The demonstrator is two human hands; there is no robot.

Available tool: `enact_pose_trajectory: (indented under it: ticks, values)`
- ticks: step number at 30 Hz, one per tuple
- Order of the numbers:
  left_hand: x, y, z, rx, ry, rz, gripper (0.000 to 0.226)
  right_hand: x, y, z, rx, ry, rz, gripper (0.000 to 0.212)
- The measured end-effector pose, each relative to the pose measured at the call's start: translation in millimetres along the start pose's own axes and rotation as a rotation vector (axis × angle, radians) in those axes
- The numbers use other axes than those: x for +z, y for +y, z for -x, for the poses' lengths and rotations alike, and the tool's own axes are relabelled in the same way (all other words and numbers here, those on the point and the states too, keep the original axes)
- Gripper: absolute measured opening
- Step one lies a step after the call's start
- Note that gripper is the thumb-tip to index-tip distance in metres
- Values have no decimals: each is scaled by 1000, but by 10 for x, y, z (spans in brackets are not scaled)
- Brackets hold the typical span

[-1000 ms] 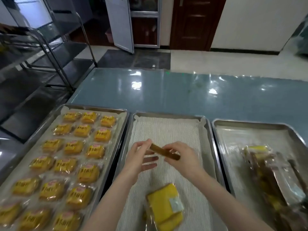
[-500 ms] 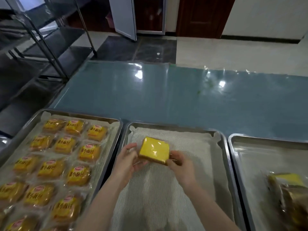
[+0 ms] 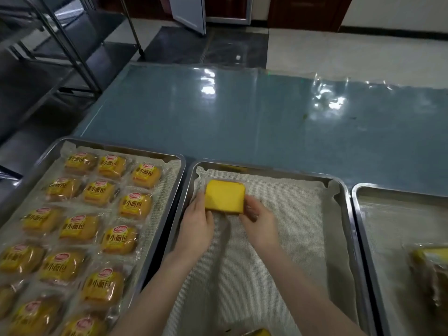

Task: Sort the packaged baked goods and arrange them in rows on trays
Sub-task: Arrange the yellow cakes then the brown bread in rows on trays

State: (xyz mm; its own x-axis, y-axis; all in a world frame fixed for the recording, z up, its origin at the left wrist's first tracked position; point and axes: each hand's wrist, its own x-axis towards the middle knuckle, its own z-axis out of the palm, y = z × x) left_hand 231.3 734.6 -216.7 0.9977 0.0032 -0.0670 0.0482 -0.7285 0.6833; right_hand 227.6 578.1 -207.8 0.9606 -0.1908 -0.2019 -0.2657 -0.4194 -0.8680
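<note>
A square yellow cake in clear wrap [image 3: 225,196] lies flat at the far left corner of the middle tray [image 3: 339,187], on its white mesh liner. My left hand [image 3: 196,226] holds the cake's left edge and my right hand [image 3: 259,223] pinches its near right corner. The left tray [image 3: 116,147] carries several yellow wrapped small breads [image 3: 126,240] in three neat columns. At the right, another tray [image 3: 358,192] holds a pile of wrapped cakes [image 3: 434,275], partly cut off by the frame.
The trays sit side by side on a blue-grey table [image 3: 242,112] covered in clear film. A steel rack [image 3: 60,44] stands to the left. One more yellow cake [image 3: 259,332] peeks in at the bottom edge of the middle tray.
The cake went from being held edge-on between both hands to flat, then forward and down into the tray's far left corner. The view has tilted, so the near cake has slipped to the bottom edge.
</note>
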Motion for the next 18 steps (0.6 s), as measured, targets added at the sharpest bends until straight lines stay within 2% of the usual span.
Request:
enact_pose_trajectory:
  ticks: [4, 7, 9, 11, 13, 15, 18]
  values:
    - [-35, -25, 33, 29, -28, -8, 65, -76, -38, 36, 24, -132, 50, 57]
    - [-105, -28, 218, 60, 29, 23, 55, -227, -20, 180, 70, -123, 57, 49]
    - [-163, 38, 481, 68, 15, 67, 37, -397, 10, 374, 72, -168, 147, 37]
    - [-225, 142, 813, 35, -153, 163, 16, -586, 69, 646, 57, -304, 229, 30]
    - [-258, 218, 1131, 10, -405, 222, 10, -749, 133, 954, 23, -446, 303, 27]
    - [-249, 231, 1389, 19, -584, 190, 20, -871, 191, 1222, 17, -526, 352, 30]
    - [-208, 226, 1630, 69, -627, 54, 35, -964, 232, 1516, 91, -619, 380, 48]
